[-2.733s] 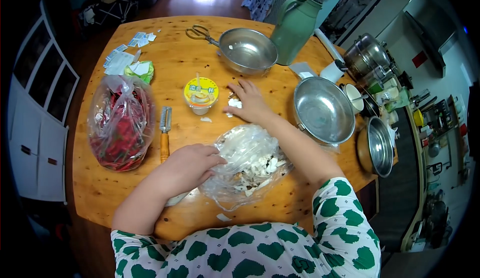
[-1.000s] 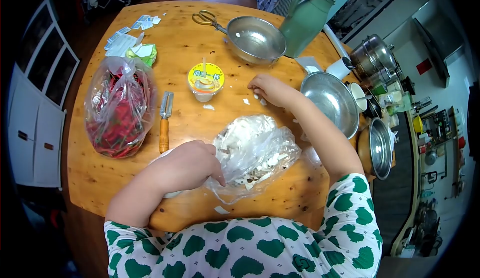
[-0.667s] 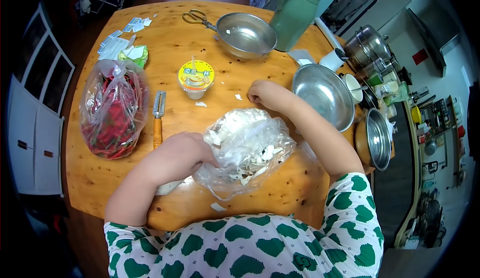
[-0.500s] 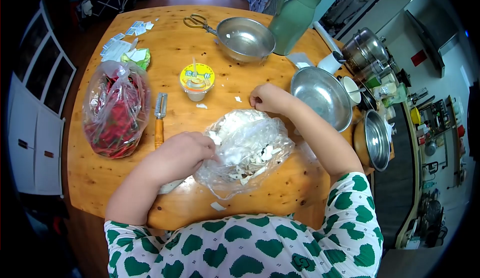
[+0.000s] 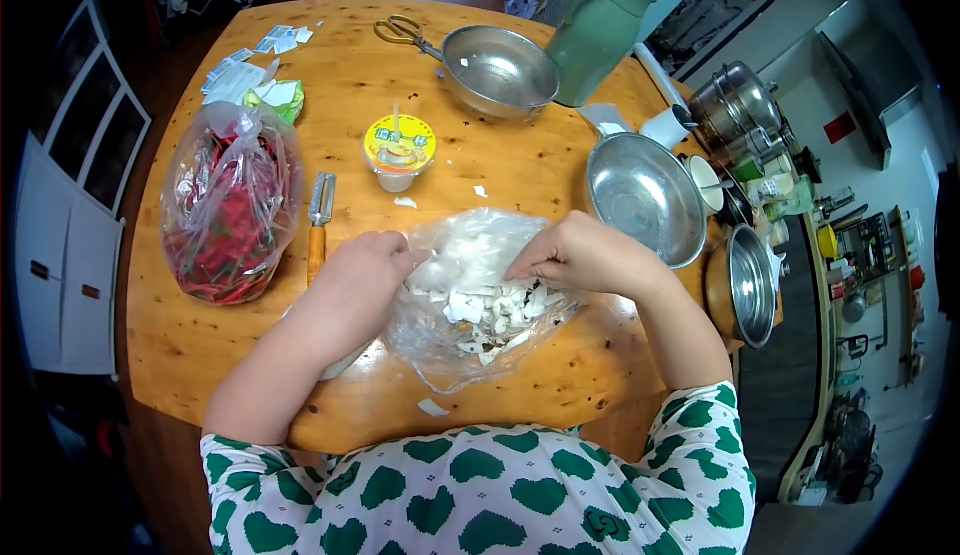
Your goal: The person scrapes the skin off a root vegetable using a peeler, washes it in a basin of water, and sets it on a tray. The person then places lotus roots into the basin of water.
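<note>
"Where do we have the scrap bag?"
"On the table, nearer us than the yellow-lidded cup. Our right hand clamps its fingers on the plastic; our left hand touches it, fingers bent (whether they pinch, we can't tell)."
"And beyond?"
"We see the peeler left of the cup, the metal bowl behind it, rightward."

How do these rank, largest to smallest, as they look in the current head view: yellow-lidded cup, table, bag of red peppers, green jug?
1. Table
2. Bag of red peppers
3. Green jug
4. Yellow-lidded cup
</note>
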The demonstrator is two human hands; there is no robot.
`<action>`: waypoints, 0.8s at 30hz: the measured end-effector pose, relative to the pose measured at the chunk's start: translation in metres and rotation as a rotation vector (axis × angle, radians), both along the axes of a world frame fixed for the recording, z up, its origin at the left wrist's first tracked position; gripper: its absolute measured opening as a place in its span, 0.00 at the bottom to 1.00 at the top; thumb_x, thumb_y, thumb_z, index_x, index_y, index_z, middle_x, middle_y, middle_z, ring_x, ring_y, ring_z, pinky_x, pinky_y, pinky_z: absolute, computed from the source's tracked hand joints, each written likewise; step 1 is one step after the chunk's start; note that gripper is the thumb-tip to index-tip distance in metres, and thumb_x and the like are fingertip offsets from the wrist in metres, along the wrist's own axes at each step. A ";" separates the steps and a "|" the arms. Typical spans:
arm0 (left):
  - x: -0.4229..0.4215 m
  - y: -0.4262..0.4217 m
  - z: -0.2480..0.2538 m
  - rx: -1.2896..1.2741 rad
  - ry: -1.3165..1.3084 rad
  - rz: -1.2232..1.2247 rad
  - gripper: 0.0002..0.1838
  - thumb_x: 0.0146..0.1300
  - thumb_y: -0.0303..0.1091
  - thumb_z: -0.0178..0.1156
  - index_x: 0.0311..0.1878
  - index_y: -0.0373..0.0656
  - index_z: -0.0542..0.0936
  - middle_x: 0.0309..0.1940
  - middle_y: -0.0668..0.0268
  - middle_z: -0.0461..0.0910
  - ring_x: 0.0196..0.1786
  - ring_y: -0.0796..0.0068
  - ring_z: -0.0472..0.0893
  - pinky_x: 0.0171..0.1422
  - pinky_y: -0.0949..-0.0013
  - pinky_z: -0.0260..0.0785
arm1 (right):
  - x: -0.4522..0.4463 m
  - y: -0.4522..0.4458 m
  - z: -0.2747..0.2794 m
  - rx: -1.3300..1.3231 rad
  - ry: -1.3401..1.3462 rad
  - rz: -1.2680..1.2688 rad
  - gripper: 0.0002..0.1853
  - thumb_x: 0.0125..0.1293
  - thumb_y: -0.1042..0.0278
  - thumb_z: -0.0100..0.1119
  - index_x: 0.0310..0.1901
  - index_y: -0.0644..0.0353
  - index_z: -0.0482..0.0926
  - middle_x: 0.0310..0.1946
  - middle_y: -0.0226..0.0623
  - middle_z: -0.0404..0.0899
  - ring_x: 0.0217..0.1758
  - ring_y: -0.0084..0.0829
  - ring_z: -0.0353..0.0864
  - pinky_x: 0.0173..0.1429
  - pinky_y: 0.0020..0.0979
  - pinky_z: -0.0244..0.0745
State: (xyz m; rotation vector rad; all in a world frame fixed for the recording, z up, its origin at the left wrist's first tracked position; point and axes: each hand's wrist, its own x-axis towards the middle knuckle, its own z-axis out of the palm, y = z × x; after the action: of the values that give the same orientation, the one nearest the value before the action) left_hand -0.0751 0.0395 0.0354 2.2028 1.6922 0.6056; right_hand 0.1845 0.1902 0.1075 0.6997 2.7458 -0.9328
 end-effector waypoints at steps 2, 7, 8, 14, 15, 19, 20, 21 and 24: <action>-0.002 0.003 0.002 0.024 -0.059 -0.071 0.19 0.61 0.21 0.60 0.54 0.44 0.87 0.45 0.58 0.84 0.50 0.53 0.82 0.60 0.56 0.76 | -0.006 0.005 0.000 0.013 0.042 -0.128 0.05 0.66 0.71 0.72 0.41 0.60 0.91 0.34 0.34 0.90 0.36 0.31 0.89 0.43 0.30 0.82; -0.005 0.008 0.000 -0.037 -0.139 -0.413 0.18 0.57 0.21 0.64 0.50 0.48 0.89 0.40 0.64 0.86 0.48 0.57 0.82 0.58 0.57 0.76 | -0.033 0.069 -0.048 0.165 0.174 -0.217 0.07 0.63 0.72 0.71 0.42 0.61 0.89 0.37 0.38 0.89 0.39 0.40 0.88 0.46 0.35 0.82; -0.004 0.008 -0.001 -0.034 -0.135 -0.417 0.18 0.56 0.21 0.64 0.49 0.49 0.89 0.40 0.65 0.86 0.48 0.57 0.82 0.58 0.57 0.76 | -0.037 0.080 -0.067 0.217 0.163 -0.161 0.07 0.63 0.73 0.71 0.43 0.61 0.89 0.37 0.39 0.89 0.40 0.41 0.88 0.46 0.37 0.81; -0.008 0.003 0.004 -0.148 -0.146 -0.460 0.16 0.54 0.22 0.66 0.45 0.50 0.90 0.38 0.67 0.87 0.48 0.59 0.82 0.58 0.58 0.75 | -0.060 0.115 -0.117 0.287 0.107 -0.008 0.08 0.59 0.73 0.71 0.41 0.59 0.89 0.37 0.42 0.89 0.41 0.46 0.87 0.48 0.42 0.81; -0.008 0.004 0.002 -0.146 -0.152 -0.444 0.16 0.55 0.22 0.66 0.45 0.51 0.91 0.37 0.67 0.87 0.48 0.60 0.82 0.58 0.58 0.76 | -0.064 0.116 -0.116 0.282 0.062 -0.007 0.09 0.58 0.74 0.71 0.41 0.59 0.89 0.37 0.43 0.89 0.41 0.46 0.87 0.48 0.41 0.81; -0.009 0.005 -0.005 -0.144 -0.162 -0.370 0.16 0.56 0.22 0.65 0.45 0.53 0.91 0.38 0.66 0.87 0.50 0.59 0.82 0.59 0.58 0.76 | -0.070 0.111 -0.102 0.201 -0.047 -0.033 0.08 0.57 0.76 0.70 0.40 0.60 0.89 0.34 0.42 0.88 0.37 0.41 0.87 0.45 0.37 0.82; -0.010 0.005 -0.005 -0.125 -0.162 -0.333 0.16 0.56 0.22 0.64 0.45 0.53 0.91 0.40 0.65 0.87 0.50 0.59 0.82 0.59 0.58 0.76 | -0.071 0.109 -0.094 0.163 -0.056 -0.045 0.08 0.57 0.77 0.69 0.39 0.60 0.89 0.33 0.42 0.88 0.36 0.39 0.87 0.45 0.35 0.82; -0.009 0.004 -0.004 -0.105 -0.162 -0.297 0.17 0.56 0.21 0.64 0.45 0.53 0.91 0.41 0.65 0.86 0.50 0.59 0.82 0.58 0.58 0.76 | -0.068 0.106 -0.086 0.098 0.015 -0.099 0.08 0.57 0.76 0.69 0.39 0.60 0.90 0.32 0.40 0.88 0.36 0.36 0.87 0.44 0.34 0.82; -0.011 0.005 -0.004 -0.059 -0.159 -0.224 0.17 0.59 0.22 0.62 0.47 0.52 0.91 0.45 0.62 0.85 0.51 0.58 0.82 0.58 0.58 0.76 | -0.051 0.089 -0.045 -0.144 0.176 -0.229 0.07 0.58 0.75 0.70 0.39 0.59 0.90 0.32 0.37 0.88 0.34 0.29 0.86 0.43 0.29 0.81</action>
State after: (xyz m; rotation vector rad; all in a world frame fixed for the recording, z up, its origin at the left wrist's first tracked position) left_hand -0.0861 0.0444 0.0319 2.1986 1.3459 0.6441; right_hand 0.1337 0.2795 0.0626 0.9632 2.7500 -1.2831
